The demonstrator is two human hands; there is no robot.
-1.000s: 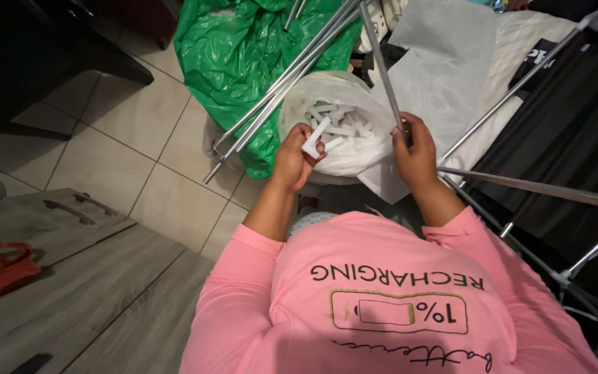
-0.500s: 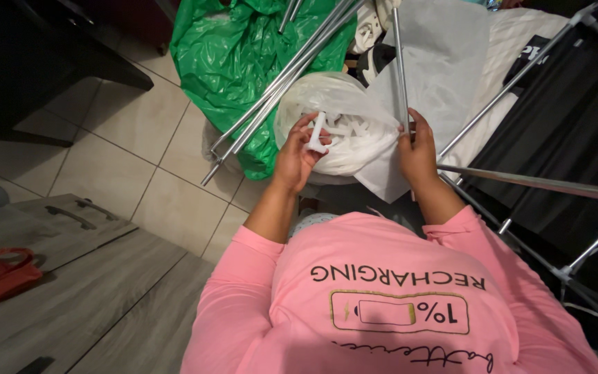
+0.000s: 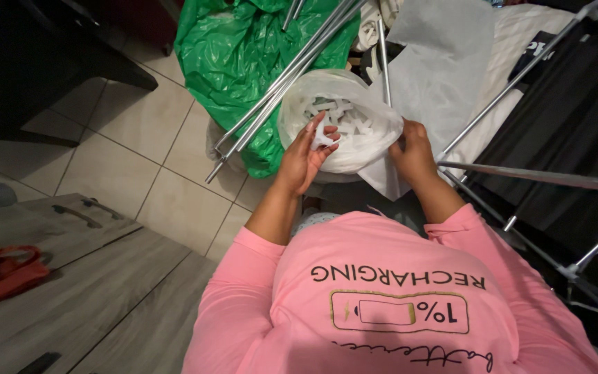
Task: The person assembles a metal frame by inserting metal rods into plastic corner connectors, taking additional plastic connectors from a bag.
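While both forearms are stretched forward from the pink sleeves, a small white plastic connector point(image 3: 321, 136) is pinched between the thumb and fingertips of the left hand point(image 3: 302, 159), whose palm is turned up and toward the body, the fingers curled closed on the piece. It is held just at the near left rim of a translucent white plastic bag point(image 3: 354, 149), in which many more white plastic pieces point(image 3: 340, 114) are seen heaped. At about three o'clock from the connector, the right hand point(image 3: 413, 152) is laid against the bag's right edge, its back facing the camera and its fingers folded over the plastic; whether the plastic is gripped or only touched cannot be told. A bundle of metal rods point(image 3: 278, 90) is leaned from eleven o'clock of the bag down toward eight o'clock, across a crumpled green plastic bag point(image 3: 237, 62). A grey sheet point(image 3: 444, 69) is spread at one o'clock of the white bag, and a metal frame point(image 3: 541, 176) with dark fabric is set at three o'clock. Tiled floor point(image 3: 140, 152) is seen at nine o'clock, and a red bag point(image 3: 1, 273) lies at the far lower left.
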